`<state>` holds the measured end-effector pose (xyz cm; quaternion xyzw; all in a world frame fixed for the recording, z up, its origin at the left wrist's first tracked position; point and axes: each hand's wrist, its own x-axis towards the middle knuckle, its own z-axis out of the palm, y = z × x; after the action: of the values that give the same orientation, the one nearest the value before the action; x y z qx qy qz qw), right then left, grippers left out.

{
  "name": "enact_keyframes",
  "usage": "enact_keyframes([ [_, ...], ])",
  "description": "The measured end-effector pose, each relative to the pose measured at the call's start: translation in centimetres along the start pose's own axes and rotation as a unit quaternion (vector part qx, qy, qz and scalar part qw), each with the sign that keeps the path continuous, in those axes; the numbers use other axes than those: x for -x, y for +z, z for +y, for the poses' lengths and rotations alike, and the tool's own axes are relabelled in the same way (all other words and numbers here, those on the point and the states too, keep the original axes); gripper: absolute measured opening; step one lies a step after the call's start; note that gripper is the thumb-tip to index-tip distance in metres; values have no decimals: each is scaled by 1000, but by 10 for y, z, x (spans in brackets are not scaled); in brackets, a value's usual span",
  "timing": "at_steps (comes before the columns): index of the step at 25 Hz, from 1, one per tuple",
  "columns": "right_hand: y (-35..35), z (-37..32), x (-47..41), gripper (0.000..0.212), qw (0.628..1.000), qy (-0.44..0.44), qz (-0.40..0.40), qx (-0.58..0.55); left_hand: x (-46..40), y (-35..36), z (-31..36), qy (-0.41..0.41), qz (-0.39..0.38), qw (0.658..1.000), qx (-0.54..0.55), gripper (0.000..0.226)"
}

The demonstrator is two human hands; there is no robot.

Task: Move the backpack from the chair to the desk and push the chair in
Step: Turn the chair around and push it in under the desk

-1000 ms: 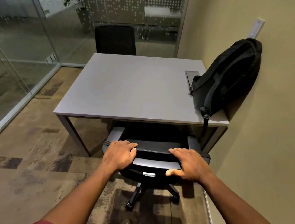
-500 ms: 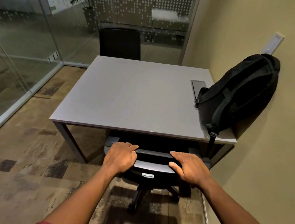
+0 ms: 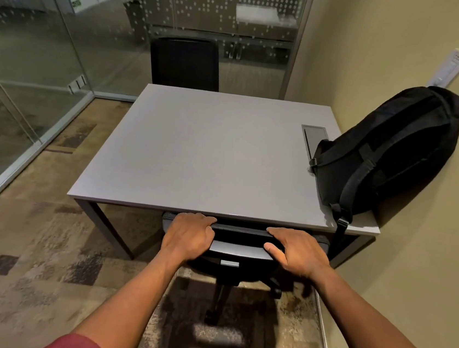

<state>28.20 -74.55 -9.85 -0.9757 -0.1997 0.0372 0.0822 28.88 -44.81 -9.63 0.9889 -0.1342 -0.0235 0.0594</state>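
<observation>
A black backpack point(image 3: 391, 152) stands on the right edge of the grey desk point(image 3: 202, 153), leaning against the wall, one strap hanging over the desk's front edge. A black office chair point(image 3: 238, 250) sits under the desk's near edge; its seat is hidden beneath the top and only the backrest's top and the wheeled base show. My left hand point(image 3: 188, 236) grips the left part of the backrest's top. My right hand point(image 3: 298, 251) grips the right part, thumb on the near side.
A second black chair point(image 3: 185, 63) stands at the desk's far side. Glass partitions point(image 3: 28, 70) close off the left and back. A beige wall point(image 3: 414, 252) runs along the right, close to the desk. Patterned carpet point(image 3: 26, 265) covers the floor.
The chair has rolled forward under the desk with both hands on its backrest; the seat and armrests are now hidden. The view has moved closer to the desk.
</observation>
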Motion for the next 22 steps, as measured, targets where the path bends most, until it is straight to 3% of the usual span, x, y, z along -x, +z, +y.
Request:
enact_keyframes([
  [22, -5, -1, -46, 79, 1000, 11, -6, -1, -46, -9, -29, -15, -46, 999, 10, 54],
])
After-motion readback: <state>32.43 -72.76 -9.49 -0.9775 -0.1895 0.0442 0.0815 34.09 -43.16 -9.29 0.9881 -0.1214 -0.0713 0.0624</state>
